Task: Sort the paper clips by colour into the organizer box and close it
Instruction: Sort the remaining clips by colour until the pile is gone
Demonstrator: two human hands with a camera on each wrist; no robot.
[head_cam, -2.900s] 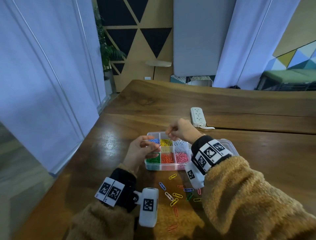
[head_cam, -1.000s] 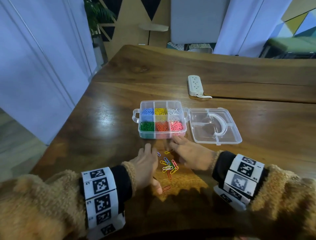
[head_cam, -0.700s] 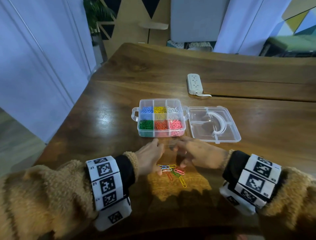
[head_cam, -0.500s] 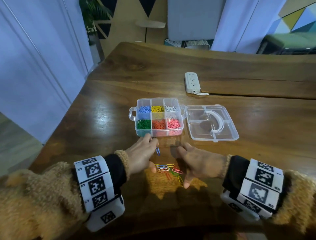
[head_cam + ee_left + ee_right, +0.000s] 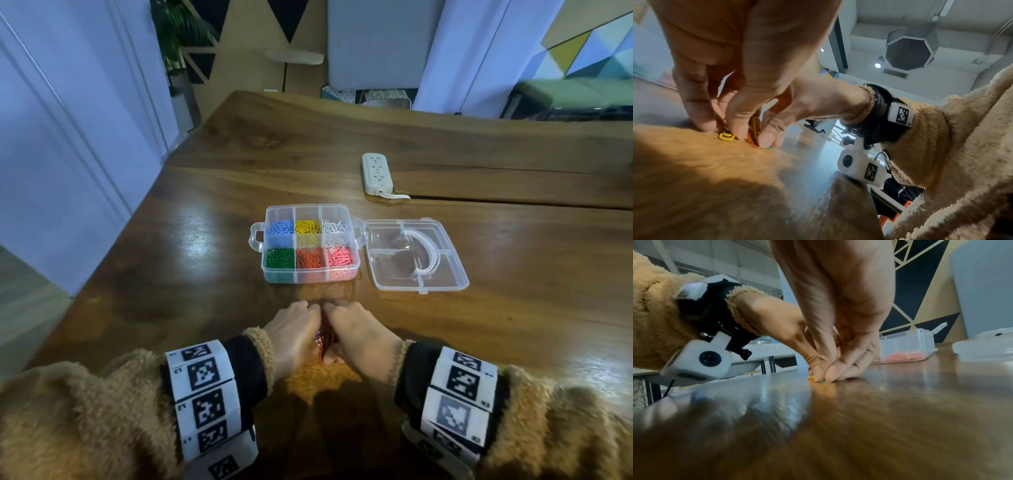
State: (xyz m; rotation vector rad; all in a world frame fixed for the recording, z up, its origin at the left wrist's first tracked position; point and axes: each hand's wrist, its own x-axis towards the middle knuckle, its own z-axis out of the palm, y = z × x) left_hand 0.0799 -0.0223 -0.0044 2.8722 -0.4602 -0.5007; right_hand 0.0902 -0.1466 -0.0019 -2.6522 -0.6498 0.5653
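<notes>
Hands meet low in my frame: left hand (image 5: pixel 295 337) and right hand (image 5: pixel 359 337) pressed together, pinching loose paper clips (image 5: pixel 754 133) on the table (image 5: pixel 205 274) below the open organizer box (image 5: pixel 310 277).

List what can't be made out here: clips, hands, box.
- Loose clips: head view, both hands cover the pile; count and colours unknown. Wrist views show only yellow, orange and green bits.
- Left hand, right hand: which fingers hold which clips is hidden.
- Organizer box: right wrist view blurred, cut off by the right hand.
- Lid: latch too small.
</notes>
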